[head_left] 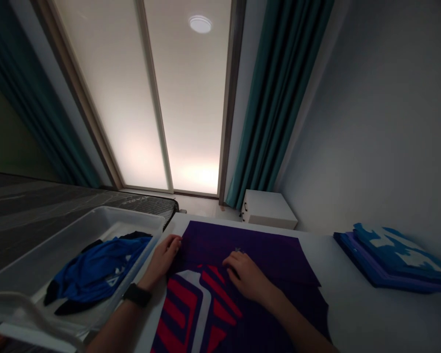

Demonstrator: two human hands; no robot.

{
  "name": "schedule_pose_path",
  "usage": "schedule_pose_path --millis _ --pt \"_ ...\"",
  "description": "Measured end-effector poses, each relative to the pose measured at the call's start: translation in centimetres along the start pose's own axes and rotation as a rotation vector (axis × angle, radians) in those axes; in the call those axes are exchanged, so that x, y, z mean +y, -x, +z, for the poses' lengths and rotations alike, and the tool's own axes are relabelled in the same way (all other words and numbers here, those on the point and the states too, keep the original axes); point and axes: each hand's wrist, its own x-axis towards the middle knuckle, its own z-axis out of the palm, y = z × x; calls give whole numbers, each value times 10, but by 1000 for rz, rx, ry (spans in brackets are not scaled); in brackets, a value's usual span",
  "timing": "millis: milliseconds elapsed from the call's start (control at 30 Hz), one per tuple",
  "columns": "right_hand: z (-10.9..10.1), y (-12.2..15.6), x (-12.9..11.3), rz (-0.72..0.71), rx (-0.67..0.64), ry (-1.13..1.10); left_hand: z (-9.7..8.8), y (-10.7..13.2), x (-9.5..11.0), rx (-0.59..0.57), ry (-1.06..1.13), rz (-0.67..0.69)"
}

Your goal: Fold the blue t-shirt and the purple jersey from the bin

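A dark purple shirt with a red and white printed pattern lies spread in front of me, its upper part folded over. My left hand, with a dark watch on its wrist, touches the shirt's left edge. Its fingers are bent but not visibly closed around cloth. Near the middle of the shirt rests my right hand, fingers loosely bent over the fabric and the thumb apart. Both hands look open. The shirt's near end runs out of view.
On the left, a translucent plastic bin holds a crumpled blue and black garment. A stack of folded blue and purple clothes sits at the right of the white table. Beyond it stands a white cabinet.
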Motion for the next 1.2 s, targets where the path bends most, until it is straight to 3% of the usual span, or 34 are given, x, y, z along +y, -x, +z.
schedule_pose_path --millis 200,400,533,733,867,1200 --pt "40 -58 -52 -165 -13 7 -3 1 8 19 192 -14" --pt "65 -79 -62 -138 16 55 -5 2 8 14 227 -58" --pt "58 -84 -56 -72 51 -61 -5 0 7 33 225 -64" --pt "21 -90 -38 17 166 -240 -3 -1 4 51 184 -66" --pt "8 -90 -29 8 222 -318 -2 -5 4 16 154 -54" --pt "17 -87 -44 -20 158 -234 20 -73 -1 -6 93 -36"
